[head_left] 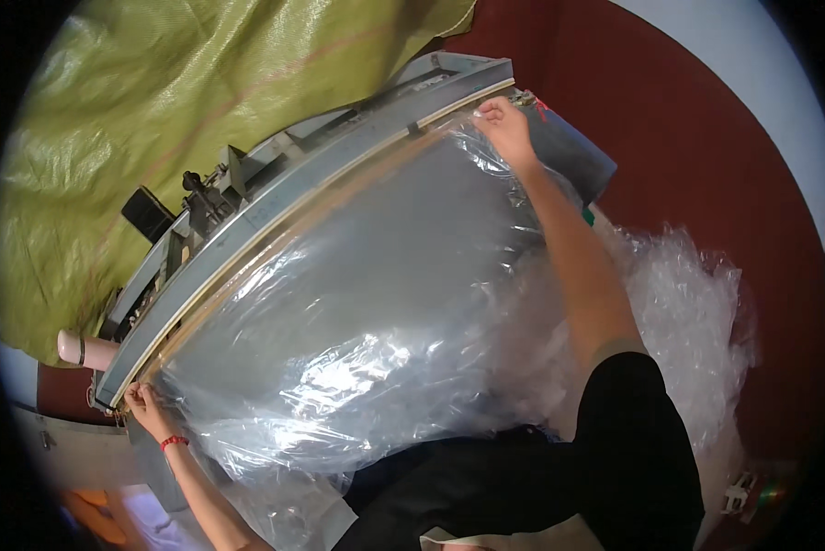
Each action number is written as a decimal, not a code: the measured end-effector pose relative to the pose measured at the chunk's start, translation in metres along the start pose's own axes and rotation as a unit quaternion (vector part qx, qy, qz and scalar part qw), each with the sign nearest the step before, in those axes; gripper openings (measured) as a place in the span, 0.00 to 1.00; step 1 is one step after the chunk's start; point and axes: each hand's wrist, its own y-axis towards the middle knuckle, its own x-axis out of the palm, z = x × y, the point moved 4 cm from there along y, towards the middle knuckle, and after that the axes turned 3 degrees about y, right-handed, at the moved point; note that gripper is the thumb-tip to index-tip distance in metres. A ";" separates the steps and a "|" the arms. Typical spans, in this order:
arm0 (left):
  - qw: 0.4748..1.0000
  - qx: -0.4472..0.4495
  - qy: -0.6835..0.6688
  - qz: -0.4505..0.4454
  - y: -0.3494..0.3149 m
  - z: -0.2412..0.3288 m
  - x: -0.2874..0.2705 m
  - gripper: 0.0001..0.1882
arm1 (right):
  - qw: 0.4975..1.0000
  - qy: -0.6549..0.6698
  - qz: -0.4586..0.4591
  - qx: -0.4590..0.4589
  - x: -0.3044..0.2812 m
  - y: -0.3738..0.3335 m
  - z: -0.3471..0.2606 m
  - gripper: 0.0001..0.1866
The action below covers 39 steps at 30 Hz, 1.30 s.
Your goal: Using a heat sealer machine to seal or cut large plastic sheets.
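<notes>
A wide sheet of clear plastic film (357,303) stretches between my hands, creased and shining in the light. My left hand (148,409), with a red bracelet at the wrist, pinches its corner at the near left end of a long grey metal bar (265,204). At the bar's far right end, my right hand (504,129) has its fingers closed on the other corner. The film's upper edge runs along the pale strip (316,188) on the bar's near side. Lower folds of the film drop toward my lap.
Behind the bar sit metal machine parts (212,191) and a small black box (147,214). A pink bottle (84,350) stands by the left end. Yellow-green sheeting (155,119) covers the back. More crumpled clear film (683,312) lies on the right over the red floor (706,156).
</notes>
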 end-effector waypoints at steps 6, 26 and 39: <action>0.999 0.016 -0.043 -0.028 -0.053 0.052 -0.028 0.04 | 0.981 -0.094 0.078 -0.151 -0.049 -0.020 -0.041 0.07; 0.977 0.119 0.098 -0.144 -0.142 0.178 -0.055 0.08 | 0.747 0.039 -0.662 -0.052 0.316 -0.288 -0.259 0.14; 0.855 -0.013 0.115 -0.505 -0.243 0.053 -0.050 0.04 | 0.968 -0.242 -0.010 0.058 -0.164 -0.066 -0.030 0.16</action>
